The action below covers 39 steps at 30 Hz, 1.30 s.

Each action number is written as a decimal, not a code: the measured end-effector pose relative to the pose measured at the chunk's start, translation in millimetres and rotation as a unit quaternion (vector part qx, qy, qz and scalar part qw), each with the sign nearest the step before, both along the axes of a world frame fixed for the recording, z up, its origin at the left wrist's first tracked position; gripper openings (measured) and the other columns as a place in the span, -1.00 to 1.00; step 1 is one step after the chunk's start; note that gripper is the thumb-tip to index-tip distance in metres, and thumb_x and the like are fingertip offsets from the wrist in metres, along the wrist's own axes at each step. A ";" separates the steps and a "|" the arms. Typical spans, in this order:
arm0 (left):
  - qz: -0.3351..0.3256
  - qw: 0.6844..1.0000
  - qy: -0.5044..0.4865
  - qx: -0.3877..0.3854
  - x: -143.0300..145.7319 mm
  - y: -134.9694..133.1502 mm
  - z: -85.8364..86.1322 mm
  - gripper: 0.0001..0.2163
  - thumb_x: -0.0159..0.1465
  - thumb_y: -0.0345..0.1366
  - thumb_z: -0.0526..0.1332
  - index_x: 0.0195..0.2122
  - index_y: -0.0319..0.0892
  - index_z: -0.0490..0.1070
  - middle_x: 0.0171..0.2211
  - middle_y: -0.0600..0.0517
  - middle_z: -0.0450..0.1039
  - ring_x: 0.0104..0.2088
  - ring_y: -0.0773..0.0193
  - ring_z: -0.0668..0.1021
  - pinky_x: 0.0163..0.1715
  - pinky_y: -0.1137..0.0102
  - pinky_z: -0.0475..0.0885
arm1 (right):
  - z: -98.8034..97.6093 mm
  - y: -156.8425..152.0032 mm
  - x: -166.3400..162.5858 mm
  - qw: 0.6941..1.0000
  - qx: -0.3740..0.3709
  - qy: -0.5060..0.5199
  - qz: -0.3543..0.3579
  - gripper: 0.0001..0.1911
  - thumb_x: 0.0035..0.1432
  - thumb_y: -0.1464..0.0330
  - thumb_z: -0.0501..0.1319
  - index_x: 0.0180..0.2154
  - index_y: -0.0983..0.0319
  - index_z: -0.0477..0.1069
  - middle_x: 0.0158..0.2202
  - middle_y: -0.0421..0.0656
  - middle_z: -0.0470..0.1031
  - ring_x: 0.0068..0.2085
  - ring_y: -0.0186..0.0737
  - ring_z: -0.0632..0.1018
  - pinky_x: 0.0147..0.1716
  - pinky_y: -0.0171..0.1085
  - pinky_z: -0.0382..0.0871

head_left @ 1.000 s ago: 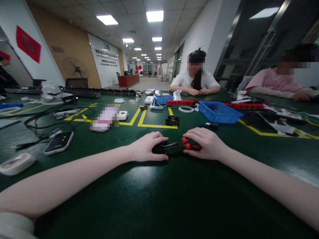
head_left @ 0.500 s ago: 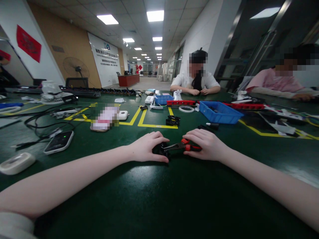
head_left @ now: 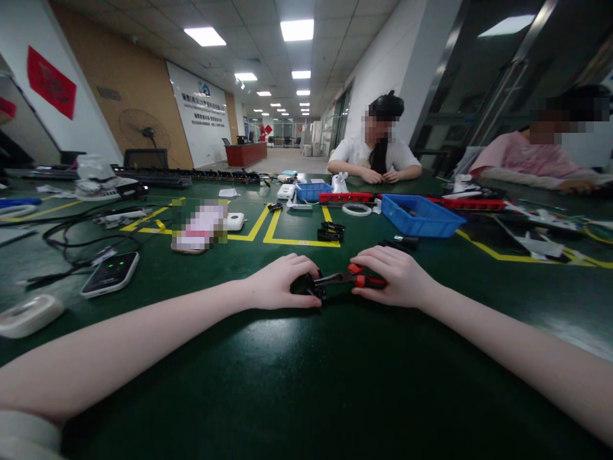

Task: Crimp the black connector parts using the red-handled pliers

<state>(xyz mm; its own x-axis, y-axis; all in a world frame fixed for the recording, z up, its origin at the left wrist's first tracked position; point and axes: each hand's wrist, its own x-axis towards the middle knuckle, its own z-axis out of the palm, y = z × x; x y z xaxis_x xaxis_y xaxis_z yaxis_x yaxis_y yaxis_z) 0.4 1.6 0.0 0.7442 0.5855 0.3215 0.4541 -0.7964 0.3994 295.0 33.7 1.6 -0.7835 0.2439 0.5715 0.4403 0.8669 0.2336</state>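
Observation:
My left hand point(head_left: 283, 281) is closed around a small black part point(head_left: 313, 289), holding it low over the green table point(head_left: 335, 383). The fingers hide much of this part, so its exact kind does not show. In my right hand point(head_left: 395, 276) are long-nosed pliers point(head_left: 357, 275) with red and black handles. Their metal jaws point left and reach the black part; whether they grip it is too small to tell. A few similar black parts point(head_left: 331, 231) lie just beyond my hands, inside a yellow tape outline.
A blue tray point(head_left: 421, 223) and a white tape ring point(head_left: 357, 209) stand beyond my right hand. On the left lie a phone point(head_left: 197, 233), a black-faced device point(head_left: 111, 275), a white rounded case point(head_left: 32, 315) and black cables point(head_left: 71, 239). Two people sit across the table.
Both hands keep nearly the same pose. The black part seems slightly turned in my left fingers, and the pliers still reach it. The whole view has shifted a little.

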 end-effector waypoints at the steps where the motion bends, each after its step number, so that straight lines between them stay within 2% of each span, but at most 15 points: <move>1: -0.001 1.000 -0.002 -0.002 -0.1 0.1 -0.3 -0.68 0.24 -0.08 0.36 -0.12 -0.17 0.41 -0.01 -0.08 0.50 -0.03 0.06 0.52 -0.01 0.20 0.39 | 0.1 0.0 0.0 1.000 -0.001 -0.001 0.003 -0.58 0.17 0.10 0.30 -0.09 0.29 0.45 -0.20 0.02 0.60 -0.23 -0.04 0.60 -0.28 -0.13 0.50; 14: -0.012 1.000 -0.017 -0.007 -0.6 1.5 -0.6 -0.72 0.25 -0.08 0.35 -0.18 -0.16 0.43 0.00 -0.08 0.50 -0.01 0.06 0.52 0.00 0.19 0.37 | 2.6 -2.4 -2.1 0.999 -0.010 -0.030 0.004 -0.62 0.19 0.11 0.28 -0.12 0.27 0.46 -0.23 0.01 0.58 -0.26 -0.07 0.57 -0.30 -0.15 0.46; 26: -0.003 1.000 -0.004 -0.012 -0.7 -0.1 1.3 -0.73 0.27 -0.08 0.33 -0.17 -0.16 0.42 -0.02 -0.07 0.50 -0.04 0.08 0.52 -0.03 0.22 0.37 | 3.6 -3.7 -2.7 0.999 0.025 -0.040 -0.005 -0.62 0.22 0.09 0.25 -0.14 0.27 0.45 -0.25 0.02 0.57 -0.27 -0.06 0.56 -0.31 -0.14 0.45; 34: -0.008 1.000 -0.010 -0.004 -1.9 1.1 0.7 -0.73 0.26 -0.09 0.34 -0.20 -0.17 0.42 0.00 -0.08 0.49 -0.02 0.07 0.50 -0.01 0.21 0.36 | 3.5 1.2 -2.1 0.997 -0.055 -0.046 0.008 -0.68 0.21 0.13 0.25 -0.13 0.23 0.44 -0.24 -0.02 0.57 -0.25 -0.08 0.58 -0.28 -0.15 0.48; 39: -0.016 1.000 -0.012 0.001 -2.4 3.2 -0.5 -0.73 0.26 -0.08 0.35 -0.20 -0.17 0.43 0.00 -0.08 0.49 -0.02 0.08 0.51 0.02 0.21 0.35 | 4.4 2.1 -2.9 0.997 -0.068 -0.041 0.013 -0.69 0.20 0.16 0.27 -0.13 0.22 0.44 -0.23 -0.02 0.58 -0.25 -0.08 0.59 -0.28 -0.16 0.49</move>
